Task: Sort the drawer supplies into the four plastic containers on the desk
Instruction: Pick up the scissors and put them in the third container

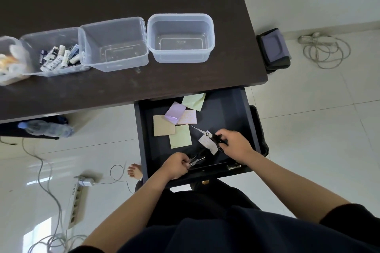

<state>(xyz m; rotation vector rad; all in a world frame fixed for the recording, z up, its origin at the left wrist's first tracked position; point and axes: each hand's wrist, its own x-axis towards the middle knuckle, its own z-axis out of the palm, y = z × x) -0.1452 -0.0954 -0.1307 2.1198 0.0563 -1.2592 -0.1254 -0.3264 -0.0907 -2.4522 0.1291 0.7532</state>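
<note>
Pale floor tiles surround a dark desk (123, 88) whose open drawer (226, 113) sits just in front of the person. Nearest, at 6 o'clock inside the drawer, the left hand (175, 165) curls its fingers round the handles of a small pair of scissors (196, 160), blades pointing toward 2 o'clock. Just beyond, toward 1 o'clock, the right hand (234, 142) grips the black loops of a second pair of scissors (207, 134) whose blades point toward 10 o'clock and lie over a white paper slip (206, 141). Farther in, around 11 o'clock, sticky-note pads (176, 123) in tan, green, lilac and pink lie scattered and overlapping.

Both scissors look stiff, light and hard, with sharp tips, so the handle loops are the safe hold; the blades should stay closed and pointed away. The pads are probably soft and light, best pinched by an edge.

Up on the desk, four clear containers stand in a row: the far-right container (181, 55) and its neighbour (115, 61) appear empty, the third (30, 43) holds batteries (59, 55), and the last at 9 o'clock holds something I cannot identify.
</note>
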